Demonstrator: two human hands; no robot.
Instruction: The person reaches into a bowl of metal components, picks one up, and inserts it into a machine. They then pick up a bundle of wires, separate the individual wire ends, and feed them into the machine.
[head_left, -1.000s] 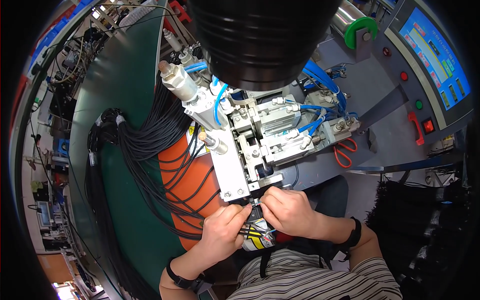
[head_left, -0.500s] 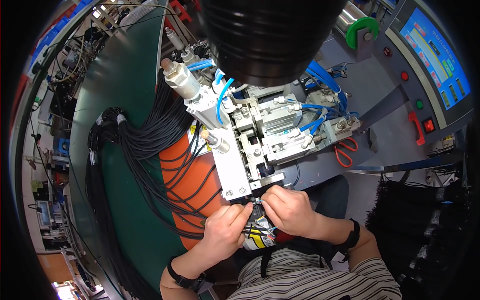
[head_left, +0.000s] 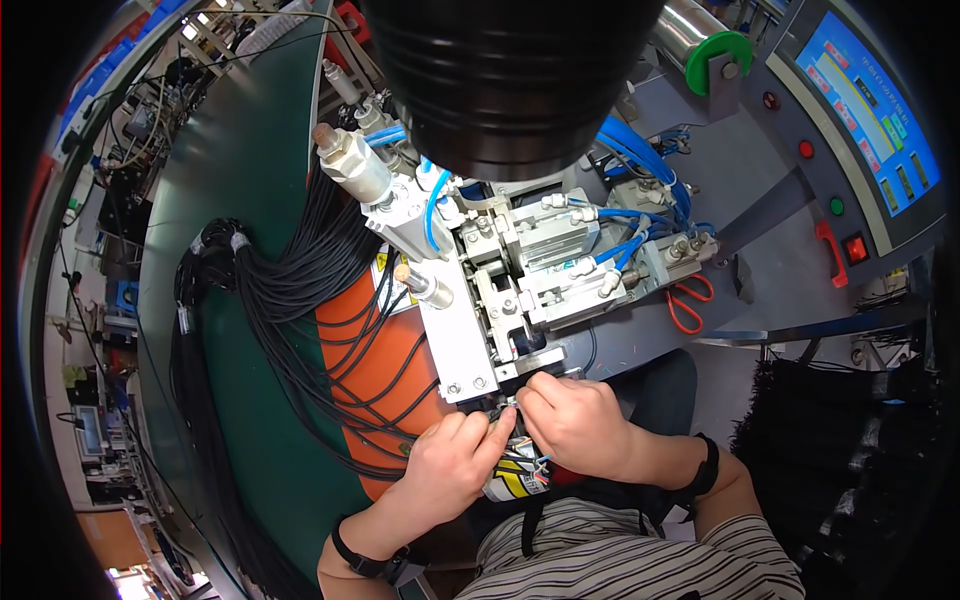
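Note:
My left hand is closed, thumb and forefinger pinching the end of a black cable just in front of the machine. Close against it, my right hand pinches the thin wires at that cable end, its fingertips almost meeting the left thumb. My fingers cover most of the wire tips. Below the hands, several loose wire ends in blue, orange and white hang over a yellow-and-white label. The bench machine, with metal blocks, cylinders and blue air hoses, stands directly beyond my fingertips.
Black cables lie bundled across the green table and an orange sheet. Red-handled scissors rest right of the machine. A control screen stands at far right. A black cylinder overhangs the top.
Both hands stay at the machine's front, with fingertips drawn slightly closer together. The left thumb has shifted a little to the right. The view has moved slightly.

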